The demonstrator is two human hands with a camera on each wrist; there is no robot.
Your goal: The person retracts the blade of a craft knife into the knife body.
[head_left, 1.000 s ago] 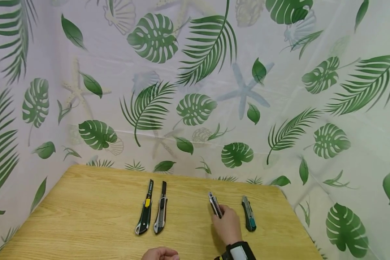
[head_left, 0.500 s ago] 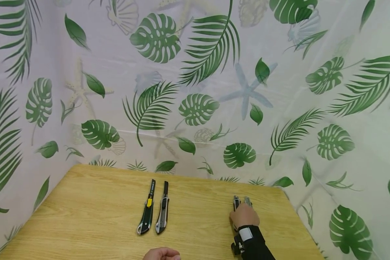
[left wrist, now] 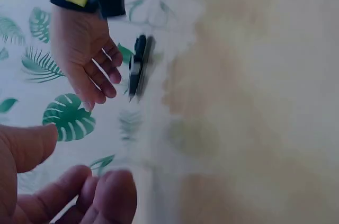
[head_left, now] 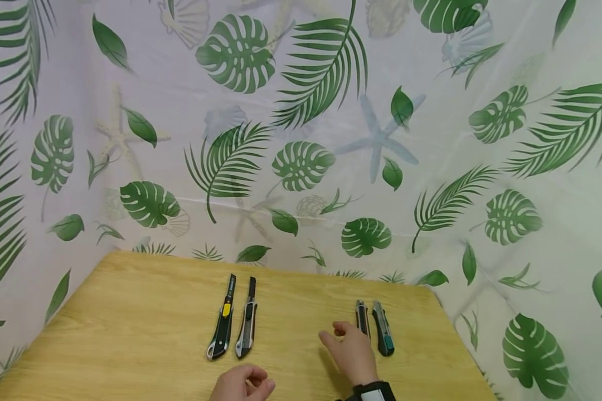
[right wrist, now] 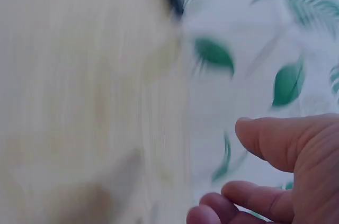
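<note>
Four utility knives lie on the wooden table, in two pairs. At the right, the grey knife and the teal-ended knife lie side by side, nearly parallel and so close that it cannot be told whether they touch, their tips pointing towards the leaf-printed curtain behind the table. The right hand hovers or rests just left of this pair, holding nothing; its fingers are loosely bent and spread, the thumb pointing left and the fingertips just beside the near half of the grey knife, with a narrow strip of table showing between them. The teal-ended knife lies on the far side of the grey one from the hand. In the left wrist view the same hand's fingers hang relaxed near the blurred pair of knives, apart from them. The right wrist view shows only the thumb and curled fingertips over blurred table and curtain.

Further left, well apart from the right hand, the yellow-slider knife and the silver-black knife lie side by side. The left hand sits at the near edge of the table, below this pair, its fingers loosely curled and gripping nothing.
</note>
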